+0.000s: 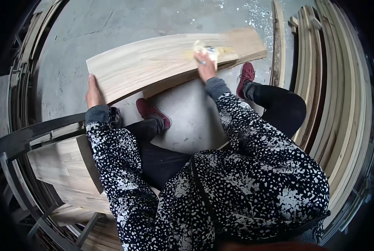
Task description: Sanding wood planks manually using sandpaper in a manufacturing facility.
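Note:
A long pale wooden board [149,56] lies crosswise in front of me, raised above the floor. My left hand [93,93] holds its left end, fingers along the end edge and partly hidden. Toward the right part of the board, my right hand [206,69] is closed on a crumpled pale-yellow cloth [200,45], pressed to the top face. Motion blurs the cloth, and a small blue patch shows at it. Yellowish smears [226,50] mark the wood beside it. At the right end lies a browner piece of wood [247,42].
Stacked long planks [341,96] line the right side, with a single plank [278,50] nearer the board. Left of me, a dark metal rack [40,127] bears a wooden panel [65,171]. My red shoes [151,113] rest on the grey concrete floor [120,21].

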`<action>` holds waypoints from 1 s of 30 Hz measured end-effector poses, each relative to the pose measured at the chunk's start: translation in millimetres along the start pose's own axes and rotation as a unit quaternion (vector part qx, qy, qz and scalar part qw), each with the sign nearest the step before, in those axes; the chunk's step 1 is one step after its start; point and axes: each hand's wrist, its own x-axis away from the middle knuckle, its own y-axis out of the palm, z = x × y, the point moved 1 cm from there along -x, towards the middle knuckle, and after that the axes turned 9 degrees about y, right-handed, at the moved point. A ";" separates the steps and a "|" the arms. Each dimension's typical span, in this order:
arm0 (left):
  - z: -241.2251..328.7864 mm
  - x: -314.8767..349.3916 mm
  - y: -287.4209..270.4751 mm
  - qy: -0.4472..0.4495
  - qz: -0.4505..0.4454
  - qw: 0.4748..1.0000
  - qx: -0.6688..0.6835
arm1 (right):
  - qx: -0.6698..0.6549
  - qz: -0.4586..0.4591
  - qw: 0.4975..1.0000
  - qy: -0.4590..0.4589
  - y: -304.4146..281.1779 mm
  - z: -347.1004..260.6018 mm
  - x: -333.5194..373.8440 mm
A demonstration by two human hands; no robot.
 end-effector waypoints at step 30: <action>-16.5 -15.9 -29.6 -0.034 -0.071 0.996 0.039 | 0.027 -0.242 0.920 -0.308 83.4 -214.2 61.3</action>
